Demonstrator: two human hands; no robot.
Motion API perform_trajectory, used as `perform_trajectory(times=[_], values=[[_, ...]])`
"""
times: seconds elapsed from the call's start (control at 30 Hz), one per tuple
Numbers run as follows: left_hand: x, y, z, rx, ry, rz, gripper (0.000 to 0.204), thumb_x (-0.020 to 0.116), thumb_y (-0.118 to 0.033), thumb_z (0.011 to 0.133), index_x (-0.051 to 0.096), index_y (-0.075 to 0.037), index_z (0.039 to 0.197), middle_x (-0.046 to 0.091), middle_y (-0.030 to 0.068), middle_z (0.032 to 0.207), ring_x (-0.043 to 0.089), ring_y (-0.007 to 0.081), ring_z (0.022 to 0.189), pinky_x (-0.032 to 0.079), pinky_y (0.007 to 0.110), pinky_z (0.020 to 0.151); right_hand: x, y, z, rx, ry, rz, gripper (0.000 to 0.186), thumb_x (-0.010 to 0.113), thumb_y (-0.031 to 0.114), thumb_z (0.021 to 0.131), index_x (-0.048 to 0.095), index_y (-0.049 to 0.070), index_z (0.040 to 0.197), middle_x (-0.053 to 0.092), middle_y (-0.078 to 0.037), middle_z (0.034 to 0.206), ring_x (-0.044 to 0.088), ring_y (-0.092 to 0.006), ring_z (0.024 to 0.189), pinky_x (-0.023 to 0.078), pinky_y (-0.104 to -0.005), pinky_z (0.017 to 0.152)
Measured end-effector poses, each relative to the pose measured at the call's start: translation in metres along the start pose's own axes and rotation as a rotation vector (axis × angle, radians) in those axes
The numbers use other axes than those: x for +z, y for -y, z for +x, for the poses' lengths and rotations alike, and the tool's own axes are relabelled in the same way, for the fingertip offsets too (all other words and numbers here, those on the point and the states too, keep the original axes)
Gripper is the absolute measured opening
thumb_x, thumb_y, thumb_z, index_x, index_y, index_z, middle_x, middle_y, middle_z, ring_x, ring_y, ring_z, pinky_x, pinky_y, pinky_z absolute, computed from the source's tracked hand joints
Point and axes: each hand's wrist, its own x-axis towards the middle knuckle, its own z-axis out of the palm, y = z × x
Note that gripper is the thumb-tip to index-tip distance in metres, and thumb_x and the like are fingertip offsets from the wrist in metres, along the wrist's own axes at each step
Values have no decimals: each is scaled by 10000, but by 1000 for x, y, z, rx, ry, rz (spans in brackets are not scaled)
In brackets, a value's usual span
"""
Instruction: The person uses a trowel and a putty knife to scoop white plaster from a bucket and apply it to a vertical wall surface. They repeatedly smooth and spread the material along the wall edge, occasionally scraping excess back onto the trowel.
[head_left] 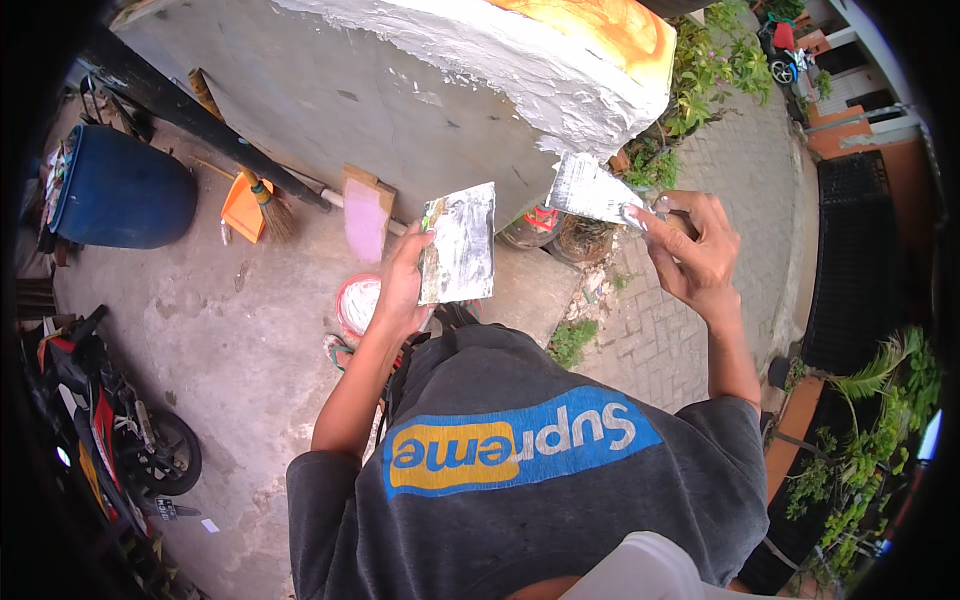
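In my left hand [405, 280] I grip a rectangular board [459, 243] smeared with white putty, held beside my body. My right hand [692, 245] holds a putty knife [590, 190] with a wide, putty-coated blade, just right of the board and below the corner of a grey wall [400, 100]. Rough white putty [590, 80] covers that wall's upper edge, with an orange patch on top. A round red-rimmed tub of white putty [356, 300] stands on the ground below my left hand, partly hidden by it.
A blue bin [120, 190], orange dustpan [240, 208], broom [272, 215] and dark pole [220, 145] are at left, near a pink board [362, 215]. A motorbike [120, 430] stands lower left. A paved path [740, 170] runs right, beside plants and a black gate [850, 260].
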Motion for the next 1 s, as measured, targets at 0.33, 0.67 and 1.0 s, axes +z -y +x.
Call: perform_trajectory(times=[0.33, 0.67, 1.0], values=[[43, 15, 18, -36, 135, 52, 407, 404, -153, 926, 407, 3, 1302, 578, 111, 1165, 622, 168, 1001, 522, 313, 839, -65, -19, 56, -354, 221, -535, 509, 661, 66, 691, 663, 293, 1146, 609, 23, 963, 561, -164, 876, 479, -330, 791], [55, 20, 26, 24, 199, 21, 390, 393, -173, 938, 431, 7, 1282, 559, 91, 1174, 557, 141, 1062, 436, 292, 922, -58, 8, 106, -563, 407, -588, 270, 618, 113, 680, 670, 91, 943, 565, -1, 865, 518, -164, 951, 337, -382, 1034], [50, 23, 25, 33, 142, 16, 437, 411, -184, 945, 390, 6, 1338, 528, 86, 1209, 521, 127, 1092, 418, 276, 934, -59, 24, 127, -540, 600, -718, 338, 623, 102, 706, 694, 124, 1035, 611, -15, 982, 518, -167, 1032, 288, -413, 1089]])
